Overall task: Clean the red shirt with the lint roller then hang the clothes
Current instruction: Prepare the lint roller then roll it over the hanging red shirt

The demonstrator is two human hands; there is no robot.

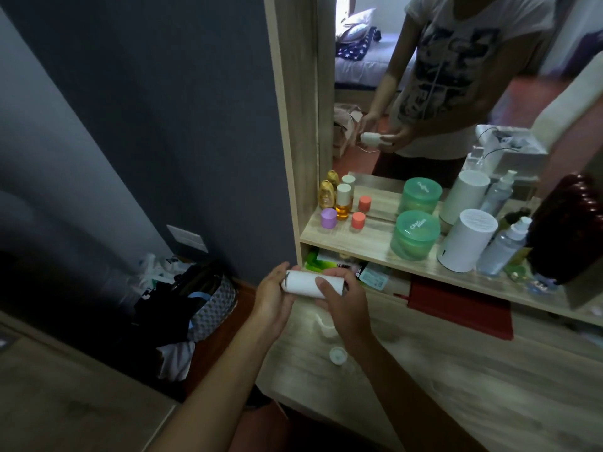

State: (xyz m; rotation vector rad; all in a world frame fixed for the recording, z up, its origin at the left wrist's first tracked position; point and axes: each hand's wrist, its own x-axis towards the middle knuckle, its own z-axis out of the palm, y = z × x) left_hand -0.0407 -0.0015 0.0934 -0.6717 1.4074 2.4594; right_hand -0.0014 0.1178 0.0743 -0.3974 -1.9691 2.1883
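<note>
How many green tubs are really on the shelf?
1. The green tub stands on the shelf beside the white cylinder. The other green one behind it is only its mirror reflection.

Jars (414, 235) and bottles (342, 202) stand on the shelf (365, 246) before the mirror (424, 76) — desk (473, 386) below.

Wooden shelf (355, 244) carries jars, bottles, perhaps a speaker (466, 239).

Site: home bedroom | Evidence: mirror (424, 76) above right hand (342, 308) reflects bed (362, 60); toiletry bottles (342, 203) on wooden vanity shelf (359, 246); laundry heap (182, 295) left of hands
</note>
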